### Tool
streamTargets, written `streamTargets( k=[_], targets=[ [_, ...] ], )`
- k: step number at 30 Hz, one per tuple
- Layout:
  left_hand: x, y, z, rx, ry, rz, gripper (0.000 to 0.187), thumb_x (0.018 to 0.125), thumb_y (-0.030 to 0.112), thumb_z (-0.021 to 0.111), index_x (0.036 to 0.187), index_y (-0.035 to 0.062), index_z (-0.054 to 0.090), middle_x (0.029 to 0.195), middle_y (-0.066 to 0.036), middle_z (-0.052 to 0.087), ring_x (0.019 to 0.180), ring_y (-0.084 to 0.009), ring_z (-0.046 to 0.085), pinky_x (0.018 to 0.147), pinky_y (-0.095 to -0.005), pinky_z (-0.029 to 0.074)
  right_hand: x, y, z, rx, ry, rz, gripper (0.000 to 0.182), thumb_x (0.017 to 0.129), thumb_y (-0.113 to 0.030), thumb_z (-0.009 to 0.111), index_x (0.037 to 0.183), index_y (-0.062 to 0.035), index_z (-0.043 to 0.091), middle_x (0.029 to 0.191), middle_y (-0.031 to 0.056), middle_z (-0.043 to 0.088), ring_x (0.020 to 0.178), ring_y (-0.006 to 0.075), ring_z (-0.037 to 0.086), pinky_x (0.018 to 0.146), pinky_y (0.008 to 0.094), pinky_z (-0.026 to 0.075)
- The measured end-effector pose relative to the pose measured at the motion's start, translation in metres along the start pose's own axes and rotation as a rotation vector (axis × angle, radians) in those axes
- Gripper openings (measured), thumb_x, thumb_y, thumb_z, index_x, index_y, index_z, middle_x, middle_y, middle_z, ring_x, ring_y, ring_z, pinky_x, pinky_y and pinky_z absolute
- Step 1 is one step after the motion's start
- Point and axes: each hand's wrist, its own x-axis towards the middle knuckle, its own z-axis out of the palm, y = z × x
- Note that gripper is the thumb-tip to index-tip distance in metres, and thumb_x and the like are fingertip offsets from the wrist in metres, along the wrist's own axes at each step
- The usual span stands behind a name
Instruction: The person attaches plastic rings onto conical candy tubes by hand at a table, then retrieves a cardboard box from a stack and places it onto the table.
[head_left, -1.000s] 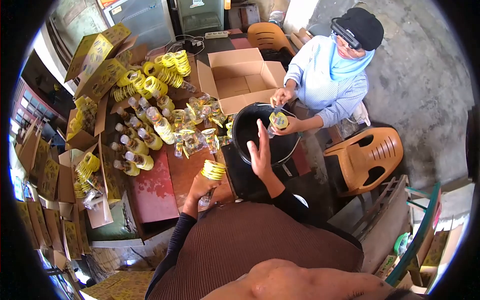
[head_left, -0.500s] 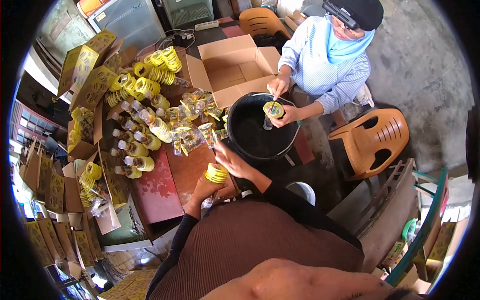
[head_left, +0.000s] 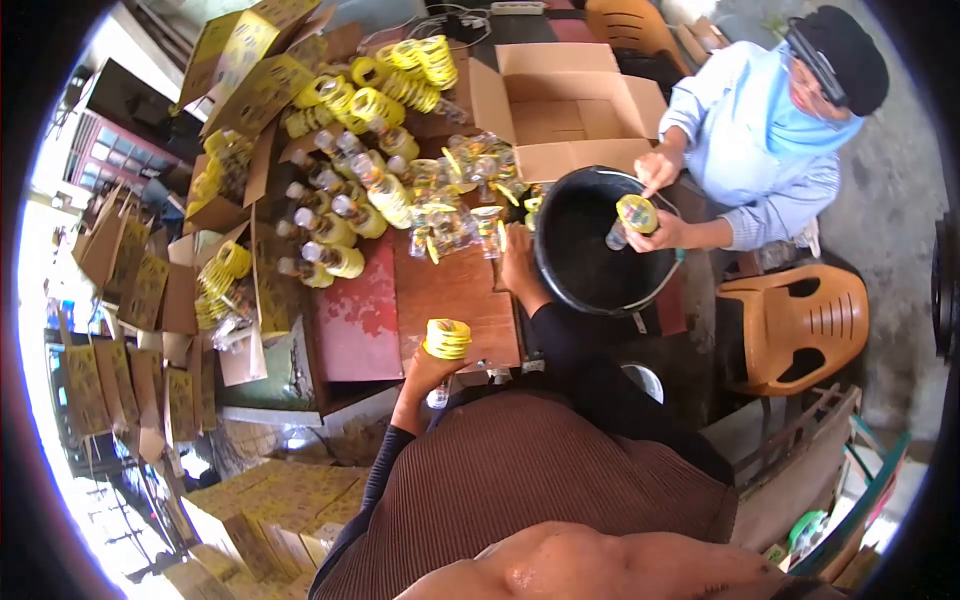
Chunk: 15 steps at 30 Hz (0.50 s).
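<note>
My left hand is wrapped around a clear plastic bottle with a stack of yellow ring-shaped labels at its upper end. The bottle stands roughly upright near the table's front edge. Reaching forward, my right hand is at the near right side of a pile of small clear packs with yellow labels, beside the black bucket. Its fingers look stretched out against the pile, their tips partly hard to make out. Several bottles ringed with yellow labels lie left of the pile.
Across the bucket, a co-worker holds a yellow-topped bottle. An open cardboard box stands behind the pile. More yellow ring stacks and yellow cartons lie at the back left. An orange chair stands right.
My right hand has moved forward, away from the left hand, to the pile beside the bucket. The left hand still holds the ringed bottle. The whole view has shifted.
</note>
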Motion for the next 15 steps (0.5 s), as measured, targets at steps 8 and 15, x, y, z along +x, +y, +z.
streamTargets(
  k=[8, 15],
  targets=[
    [-0.029, -0.008, -0.014, -0.335, 0.099, -0.043, 0.044, 0.071, 0.014, 0.078, 0.106, 0.0028, 0.054, 0.090, -0.002, 0.061, 0.077, -0.0100, 0.056, 0.068, -0.0274, 0.048, 0.015, 0.012, 0.013, -0.375, -0.351, 0.186, 0.035, 0.080, -0.003, 0.053, 0.114, -0.0094, 0.053, 0.104, 0.0107, 0.052, 0.101, 0.0281, 0.049, 0.087, 0.0393, 0.041],
    [-0.014, -0.004, -0.015, -0.666, 0.010, -0.042, 0.034, 0.074, 0.006, 0.073, 0.103, 0.0059, 0.055, 0.082, 0.002, 0.056, 0.068, -0.0068, 0.051, 0.060, -0.0242, 0.044, 0.007, 0.026, 0.005, -0.366, -0.242, -0.065, 0.023, 0.078, -0.006, 0.054, 0.100, -0.0127, 0.056, 0.100, 0.0098, 0.052, 0.096, 0.0273, 0.050, 0.084, 0.0409, 0.041]
  ],
)
